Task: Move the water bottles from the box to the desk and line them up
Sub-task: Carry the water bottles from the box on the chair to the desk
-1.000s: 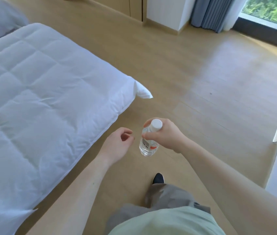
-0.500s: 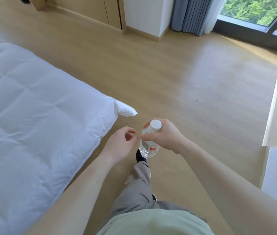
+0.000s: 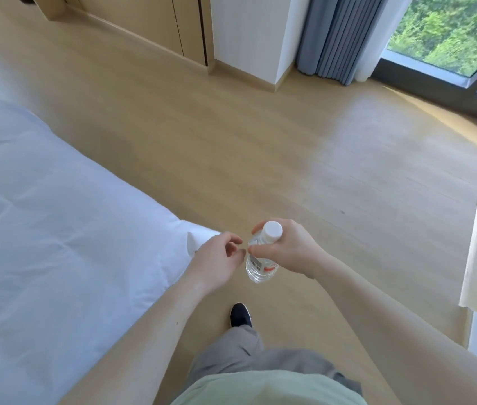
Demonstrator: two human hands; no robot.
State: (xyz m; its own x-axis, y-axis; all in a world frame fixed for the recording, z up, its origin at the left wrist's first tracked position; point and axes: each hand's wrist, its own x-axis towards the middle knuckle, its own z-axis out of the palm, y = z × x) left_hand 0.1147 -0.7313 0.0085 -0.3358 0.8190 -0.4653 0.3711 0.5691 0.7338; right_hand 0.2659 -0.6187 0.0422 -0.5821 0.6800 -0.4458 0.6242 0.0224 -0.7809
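- Head view: the right hand (image 3: 288, 249) grips a small clear plastic water bottle (image 3: 260, 266) round its shoulder, just under the white screw cap (image 3: 272, 230); fingers and thumb curl round the neck.
- The bottle hangs roughly upright in the air above the light wooden plank floor (image 3: 260, 159) — resting on nothing. A white label with a red patch wraps its upper body; the lower body is transparent and ribbed, and the floor shows through it.
- The left hand (image 3: 216, 263) sits just beside the bottle on its left, fingers loosely curled, holding nothing; its fingertips (image 3: 238, 252) are very near the right thumb — contact cannot be told.
- The bed with a white quilted duvet (image 3: 56, 244) fills the left side, its corner just behind the left hand.
- One black shoe (image 3: 240, 314) and a grey trouser leg (image 3: 249, 355) show below the bottle.
- A pale cloth edge (image 3: 476, 229) runs down the right side.
- Grey pleated curtains (image 3: 336, 33) and a window (image 3: 447, 30) with greenery lie at top right.
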